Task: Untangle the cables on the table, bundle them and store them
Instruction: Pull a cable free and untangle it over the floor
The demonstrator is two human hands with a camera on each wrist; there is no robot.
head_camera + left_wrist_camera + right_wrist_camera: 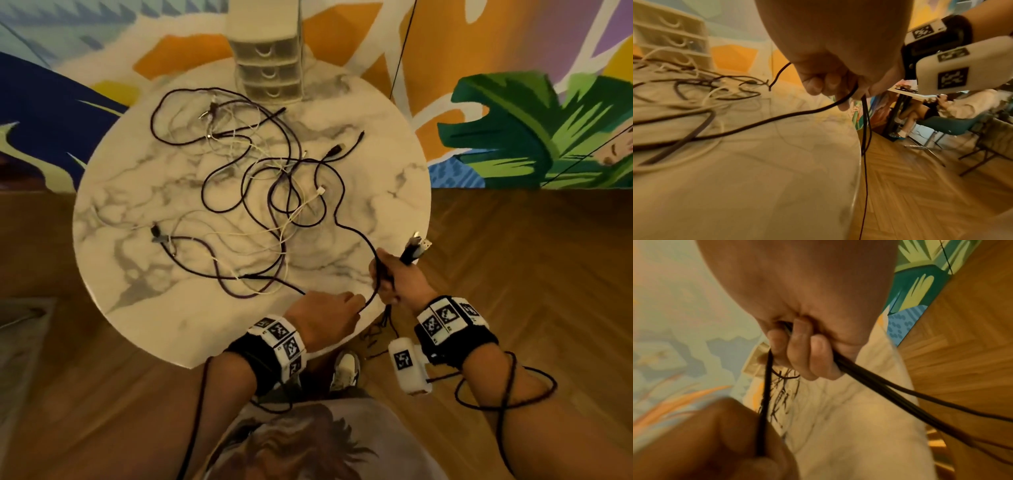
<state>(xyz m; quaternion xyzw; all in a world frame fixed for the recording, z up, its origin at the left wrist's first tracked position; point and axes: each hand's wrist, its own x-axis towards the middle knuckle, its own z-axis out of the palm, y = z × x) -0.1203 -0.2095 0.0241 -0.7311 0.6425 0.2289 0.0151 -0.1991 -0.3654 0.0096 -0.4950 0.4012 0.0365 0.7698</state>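
Hidden ends, cropped edges and blur

The black cable (356,236) vanishes inside the right hand (399,279), so the grip's inner contact is unseen, and its strands below the tabletop (144,308) rim are too thin to follow. The left hand (329,310) covers its own fingertips in the head view. The drawer unit (269,51) is cut off by the top edge. In the tangle (253,192), crossings are too fine to sort, perhaps several separate leads. The right wrist view is smeared; the left wrist view blurs the near cables.
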